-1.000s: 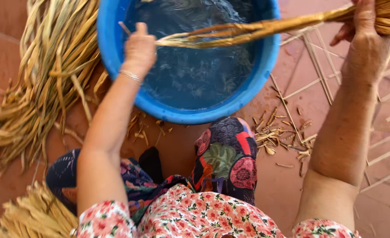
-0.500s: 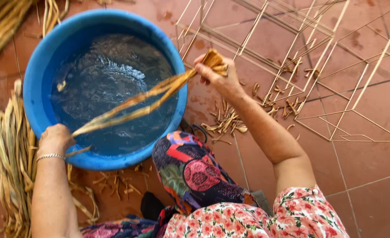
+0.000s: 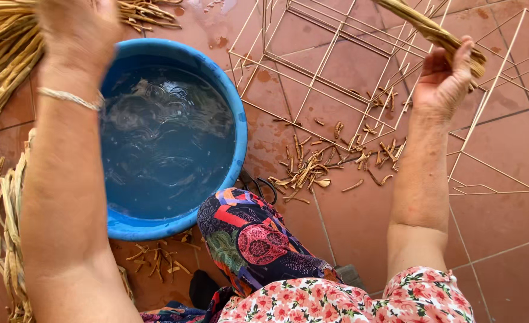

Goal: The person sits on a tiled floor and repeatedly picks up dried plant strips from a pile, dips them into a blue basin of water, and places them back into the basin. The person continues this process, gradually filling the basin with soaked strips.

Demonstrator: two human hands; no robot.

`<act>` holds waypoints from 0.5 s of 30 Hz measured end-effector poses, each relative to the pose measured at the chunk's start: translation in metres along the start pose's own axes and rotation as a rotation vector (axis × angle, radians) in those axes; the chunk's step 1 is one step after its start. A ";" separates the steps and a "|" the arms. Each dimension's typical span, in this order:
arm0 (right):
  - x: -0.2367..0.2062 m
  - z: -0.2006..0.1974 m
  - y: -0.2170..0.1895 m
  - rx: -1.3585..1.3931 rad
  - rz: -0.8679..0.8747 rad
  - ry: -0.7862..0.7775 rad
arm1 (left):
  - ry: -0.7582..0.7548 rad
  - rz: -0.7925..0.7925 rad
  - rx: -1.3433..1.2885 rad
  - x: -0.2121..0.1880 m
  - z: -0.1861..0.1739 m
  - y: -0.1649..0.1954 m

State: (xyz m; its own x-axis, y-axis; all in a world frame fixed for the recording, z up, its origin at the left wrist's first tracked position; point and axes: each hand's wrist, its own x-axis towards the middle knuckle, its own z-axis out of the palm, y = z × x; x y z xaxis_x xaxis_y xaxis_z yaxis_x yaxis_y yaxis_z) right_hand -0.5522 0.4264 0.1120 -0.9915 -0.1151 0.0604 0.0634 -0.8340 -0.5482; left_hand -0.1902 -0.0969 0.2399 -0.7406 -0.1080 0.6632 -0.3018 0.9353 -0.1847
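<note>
A blue basin (image 3: pixel 175 137) of water sits on the tiled floor, left of a wire frame (image 3: pixel 360 78), with the wet fibre strand (image 3: pixel 432 33) lifted clear at far right. The right hand (image 3: pixel 447 81) holds it in a closed grip; the left hand (image 3: pixel 79 27) hovers blurred over the dry fibres (image 3: pixel 4 66), grip unclear, so the soaking step looks done and weaving onto the frame needs a steady pull

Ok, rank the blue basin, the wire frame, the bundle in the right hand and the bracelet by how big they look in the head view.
1. Wire frame and blue basin: close, and the frame is cut off, so unranked.
2. Fibre bundle in the right hand, partly out of view.
3. Bracelet.
</note>
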 end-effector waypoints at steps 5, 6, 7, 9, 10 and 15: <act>-0.005 -0.025 0.004 -0.120 -0.121 0.034 | -0.321 -0.001 -0.262 -0.051 -0.013 0.090; -0.007 -0.024 0.010 -0.159 -0.124 0.015 | -0.407 -0.022 -0.273 -0.065 -0.013 0.097; -0.010 -0.021 0.016 -0.197 -0.125 -0.003 | -0.438 -0.056 -0.316 -0.081 -0.015 0.100; -0.010 -0.008 0.025 -0.259 -0.174 -0.048 | -0.512 -0.116 -0.348 -0.111 -0.019 0.099; -0.010 0.001 0.028 -0.290 -0.197 -0.070 | -0.556 -0.146 -0.339 -0.126 -0.021 0.095; -0.017 0.058 0.038 -0.429 -0.404 -0.144 | -0.651 -0.415 -0.401 -0.193 -0.033 0.067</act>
State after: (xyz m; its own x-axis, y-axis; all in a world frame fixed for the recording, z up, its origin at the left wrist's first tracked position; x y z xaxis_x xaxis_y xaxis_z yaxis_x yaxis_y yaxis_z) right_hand -0.5259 0.3657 0.1387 -0.9002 0.0686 0.4300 -0.3964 -0.5380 -0.7439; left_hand -0.0474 -0.0025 0.1237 -0.8504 -0.5236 0.0512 -0.4803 0.8124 0.3307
